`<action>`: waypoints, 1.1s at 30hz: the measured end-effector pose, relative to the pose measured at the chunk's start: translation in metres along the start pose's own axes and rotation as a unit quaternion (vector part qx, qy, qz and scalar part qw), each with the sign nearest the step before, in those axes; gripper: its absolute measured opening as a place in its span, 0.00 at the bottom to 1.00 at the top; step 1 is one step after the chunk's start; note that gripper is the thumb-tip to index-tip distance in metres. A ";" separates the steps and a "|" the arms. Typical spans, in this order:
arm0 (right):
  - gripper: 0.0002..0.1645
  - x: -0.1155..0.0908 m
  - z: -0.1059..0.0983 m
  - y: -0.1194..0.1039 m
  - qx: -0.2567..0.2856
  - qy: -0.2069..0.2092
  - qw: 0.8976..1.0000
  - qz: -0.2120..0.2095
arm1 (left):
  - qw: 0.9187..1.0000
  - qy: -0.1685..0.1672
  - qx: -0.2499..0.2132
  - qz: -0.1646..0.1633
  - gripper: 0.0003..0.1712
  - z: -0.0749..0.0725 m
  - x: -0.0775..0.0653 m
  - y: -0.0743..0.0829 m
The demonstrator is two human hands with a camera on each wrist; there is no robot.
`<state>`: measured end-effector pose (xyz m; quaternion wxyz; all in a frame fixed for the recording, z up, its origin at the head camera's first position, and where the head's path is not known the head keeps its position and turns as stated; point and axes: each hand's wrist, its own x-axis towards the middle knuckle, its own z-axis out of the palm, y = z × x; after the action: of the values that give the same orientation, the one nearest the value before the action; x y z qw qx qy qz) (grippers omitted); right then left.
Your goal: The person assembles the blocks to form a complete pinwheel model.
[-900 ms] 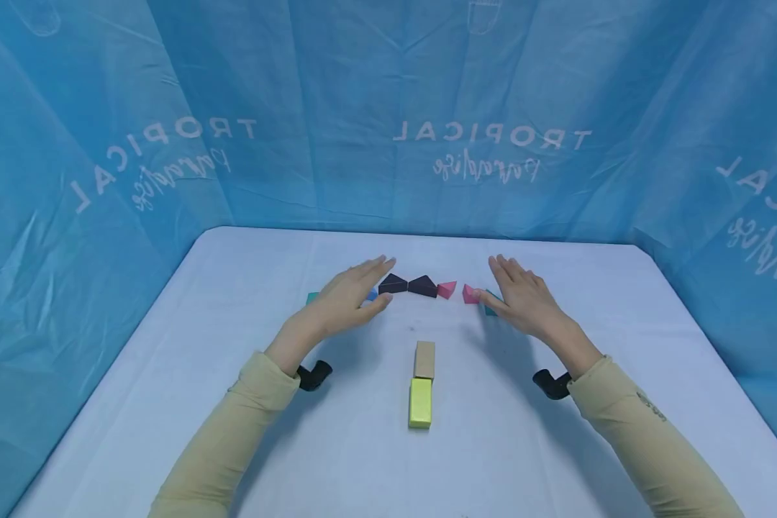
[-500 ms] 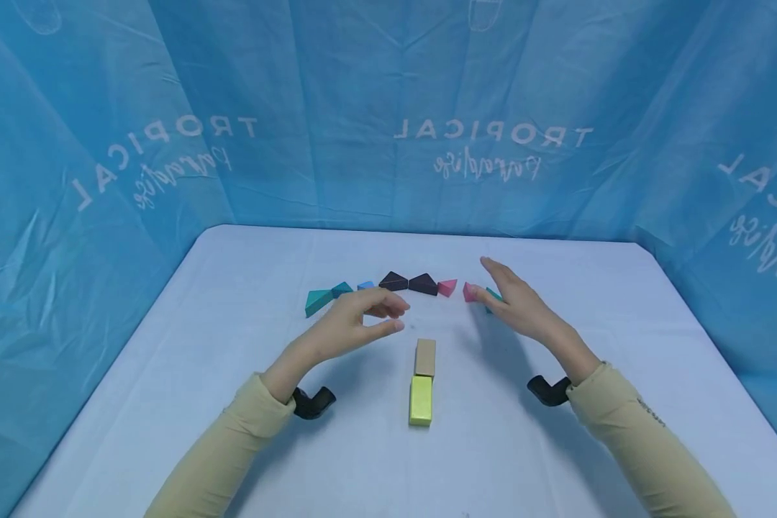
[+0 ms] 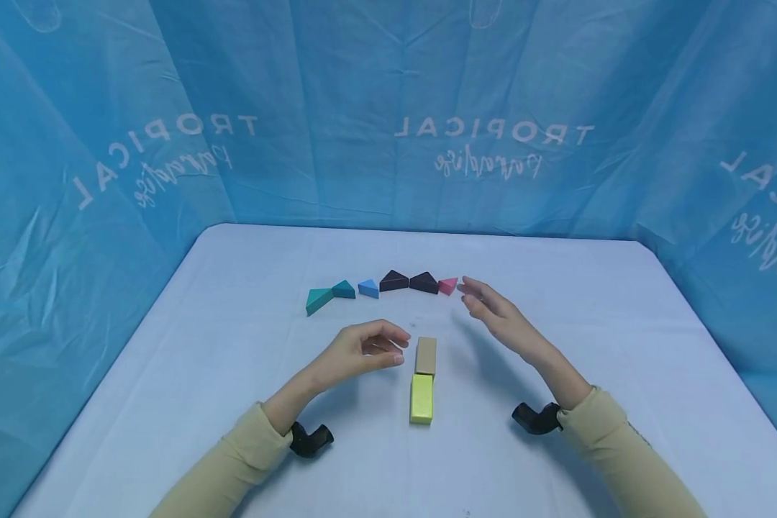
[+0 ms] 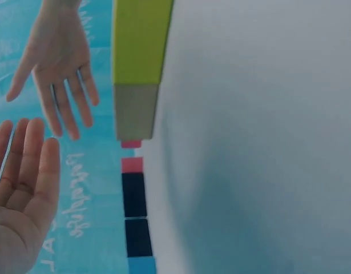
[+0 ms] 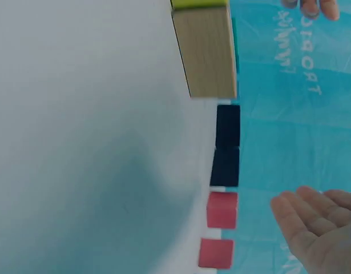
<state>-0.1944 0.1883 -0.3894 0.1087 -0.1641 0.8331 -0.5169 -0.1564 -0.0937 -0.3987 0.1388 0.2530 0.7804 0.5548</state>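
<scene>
My left hand point(image 3: 362, 349) hovers over the table left of a tan wooden block point(image 3: 426, 355), fingers loosely bent and holding nothing. Touching that block's near end is a yellow-green block point(image 3: 421, 398). My right hand point(image 3: 505, 320) hangs in the air to the right, its fingers near a pink wedge block point(image 3: 448, 285). In the right wrist view that hand point(image 5: 323, 228) holds nothing, and a second pink block point(image 5: 216, 253) shows; in the head view the hand hides it. Both palms face each other in the left wrist view.
An arched row runs along the back: a green wedge point(image 3: 319, 301), a teal wedge point(image 3: 344, 290), a blue wedge point(image 3: 368, 288) and two black wedges point(image 3: 394, 281). The white table point(image 3: 233, 273) ends at a blue printed curtain point(image 3: 362, 194).
My left hand has come back toward me from the row, uncovering the green, teal and blue wedges. My right hand has shifted left and slightly nearer, and now covers the second pink block.
</scene>
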 end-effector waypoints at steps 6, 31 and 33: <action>0.32 -0.001 0.013 0.010 0.080 -0.022 0.996 -0.021 | 0.999 0.005 -0.035 -0.009 0.14 0.011 -0.004 -0.002; 0.32 -0.007 0.045 0.035 0.073 -0.018 0.997 0.003 | 0.999 0.019 0.042 -0.004 0.17 0.043 -0.013 -0.035; 0.31 -0.007 0.048 0.037 0.059 -0.013 0.998 0.001 | 0.999 0.021 0.050 0.000 0.17 0.045 -0.014 -0.035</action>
<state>-0.1774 0.1662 -0.4435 0.1293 -0.1630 0.7996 -0.5633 -0.1314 -0.0746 -0.4482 0.1095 0.2475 0.8100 0.5202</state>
